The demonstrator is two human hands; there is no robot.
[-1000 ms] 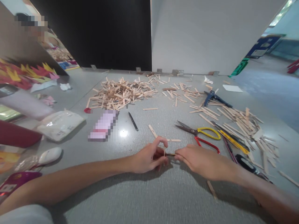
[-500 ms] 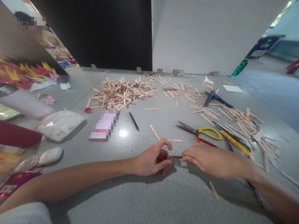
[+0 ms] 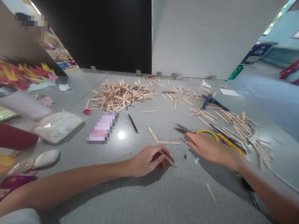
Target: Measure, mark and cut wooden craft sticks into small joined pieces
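My left hand (image 3: 151,160) is closed round a thin wooden stick (image 3: 170,161), whose free end points down to the right near the tabletop. My right hand (image 3: 203,144) lies over the middle of the yellow-handled scissors (image 3: 207,132), just behind their blades. Its fingers look bent together, and what they hold, if anything, is hidden under them. Two flat sticks meet at an angle beyond my left hand: one slanted stick (image 3: 153,135) and one level stick (image 3: 169,142). A small dark bit (image 3: 185,156) and a pale scrap (image 3: 196,160) lie between my hands.
A large pile of sticks (image 3: 121,95) lies at the back, with more sticks at the right beside blue pliers (image 3: 211,101) and a yellow cutter (image 3: 231,143). A black pen (image 3: 133,123), a phone (image 3: 102,127), a plastic packet (image 3: 59,126) and a white mouse (image 3: 47,158) are at the left.
My right hand has moved away from my left hand, up to the scissors. The stick in my left hand now slants down to the right. A dark bit and a pale scrap now show between them.
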